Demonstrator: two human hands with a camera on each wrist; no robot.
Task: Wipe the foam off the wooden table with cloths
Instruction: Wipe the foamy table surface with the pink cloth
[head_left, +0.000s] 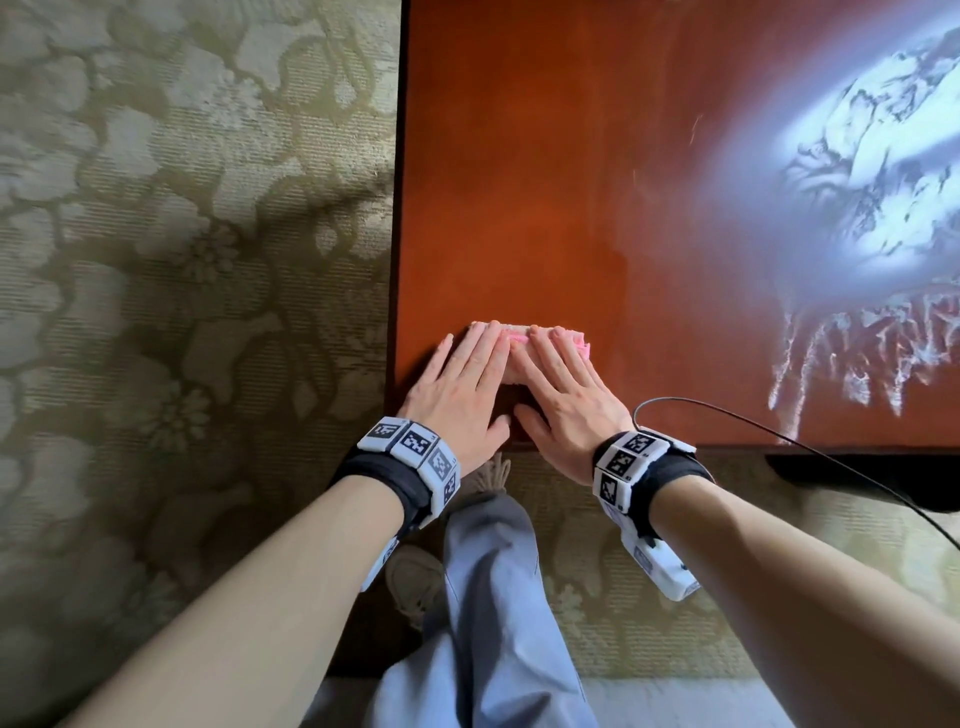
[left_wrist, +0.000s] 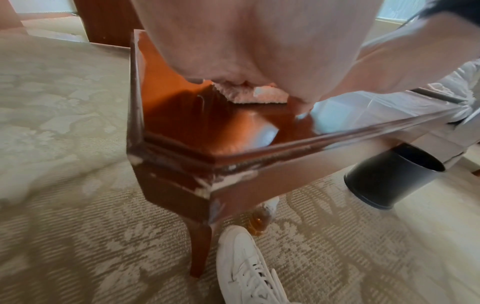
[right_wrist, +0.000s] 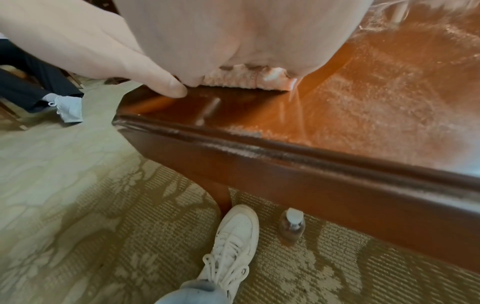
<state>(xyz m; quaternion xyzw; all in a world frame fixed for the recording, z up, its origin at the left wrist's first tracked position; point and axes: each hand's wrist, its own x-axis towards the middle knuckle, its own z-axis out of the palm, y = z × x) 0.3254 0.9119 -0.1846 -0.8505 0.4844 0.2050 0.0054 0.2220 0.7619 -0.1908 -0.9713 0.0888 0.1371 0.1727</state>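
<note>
Left hand (head_left: 460, 392) and right hand (head_left: 566, 397) flat, fingers straight, pressing pink cloth (head_left: 736, 347) at the wooden table (head_left: 545, 182) near-left corner. Foam (head_left: 878, 208) well right of cloth, edges blurry, probably smeared.

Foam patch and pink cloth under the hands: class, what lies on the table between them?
Bare wood. In the head view the table shows only reddish surface between the cloth and the foam.

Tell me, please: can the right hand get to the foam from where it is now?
Probably yes. The right hand lies flat on the cloth, and bare table separates it from the foam on its right; nothing stands between.
</note>
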